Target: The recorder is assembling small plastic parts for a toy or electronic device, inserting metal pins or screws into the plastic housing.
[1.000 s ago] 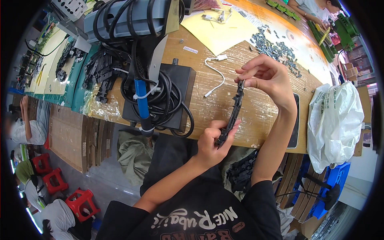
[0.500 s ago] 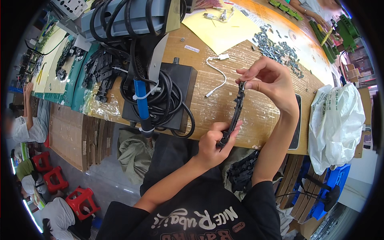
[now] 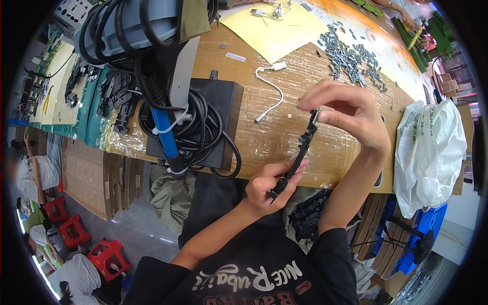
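My left hand [image 3: 265, 189] is closed round the lower end of a long, narrow black plastic part [image 3: 302, 151], which has small notches and bumps along its edge. The part stands tilted above the table's near edge, its upper end leaning right. At that upper end is my right hand [image 3: 351, 113]: the thumb presses on it by a small silvery bit, while the fingers arch over from the far side. How the fingertips meet the part is hard to see. A white USB cable [image 3: 279, 94] lies on the wooden table [image 3: 254, 137] beyond my hands.
To the left, a black box [image 3: 231, 104] bears coiled cables and a blue-handled tool [image 3: 163, 134]. Small metal pieces [image 3: 348, 58] are scattered at the far right beside yellow paper [image 3: 274, 30]. A white plastic bag [image 3: 429, 152] hangs at the right edge. Black parts [image 3: 307, 216] fill a sack below.
My right fingers have spread from the thumb, and the hand has shifted slightly right and nearer. The black part's upper end has moved slightly right with it. My left hand keeps its grip.
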Demonstrator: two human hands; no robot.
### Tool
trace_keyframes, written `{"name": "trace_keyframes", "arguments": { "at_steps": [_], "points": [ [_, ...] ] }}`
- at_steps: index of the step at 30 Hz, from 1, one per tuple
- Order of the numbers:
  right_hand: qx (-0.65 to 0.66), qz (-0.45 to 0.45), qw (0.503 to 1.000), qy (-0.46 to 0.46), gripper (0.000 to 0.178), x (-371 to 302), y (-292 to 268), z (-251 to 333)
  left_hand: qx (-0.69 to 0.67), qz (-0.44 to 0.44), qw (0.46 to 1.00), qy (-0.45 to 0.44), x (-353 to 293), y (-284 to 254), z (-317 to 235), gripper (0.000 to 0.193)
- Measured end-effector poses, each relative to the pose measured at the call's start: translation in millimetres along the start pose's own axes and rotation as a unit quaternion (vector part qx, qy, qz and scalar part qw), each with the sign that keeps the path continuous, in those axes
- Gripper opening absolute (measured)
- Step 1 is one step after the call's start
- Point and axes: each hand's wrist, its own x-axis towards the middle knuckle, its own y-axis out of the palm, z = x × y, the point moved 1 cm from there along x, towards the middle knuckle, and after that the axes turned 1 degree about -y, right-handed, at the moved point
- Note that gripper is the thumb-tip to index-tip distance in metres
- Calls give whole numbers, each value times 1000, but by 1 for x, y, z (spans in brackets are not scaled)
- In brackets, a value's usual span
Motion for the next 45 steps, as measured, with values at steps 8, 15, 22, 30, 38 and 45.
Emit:
{"name": "trace_keyframes", "arguments": {
  "at_steps": [8, 15, 22, 30, 38, 45],
  "points": [
    [16, 21, 999, -35, 11, -3, -3, 0, -6, -7, 1000, -23, -5, 7, 0, 29],
    [-48, -76, 990, -108, 18, -32, 36, 13, -142, 222, 953, -151, -8, -32, -39, 59],
    [132, 30, 983, -124, 13, -74, 136, -4, -502, 204, 592, -596, -71, -101, -82, 63],
    [92, -54, 994, 18, 16, -71, 201, -47, -428, 86, 637, -635, -73, -147, -81, 51],
    [268, -140, 940, 159, 32, -70, 241, -50, -123, 13, 854, -505, -81, -162, -77, 42],
    [198, -209, 919, 271, 29, -96, 250, -108, -16, 4, 830, -558, -147, -226, -48, 37]
  ]
}}
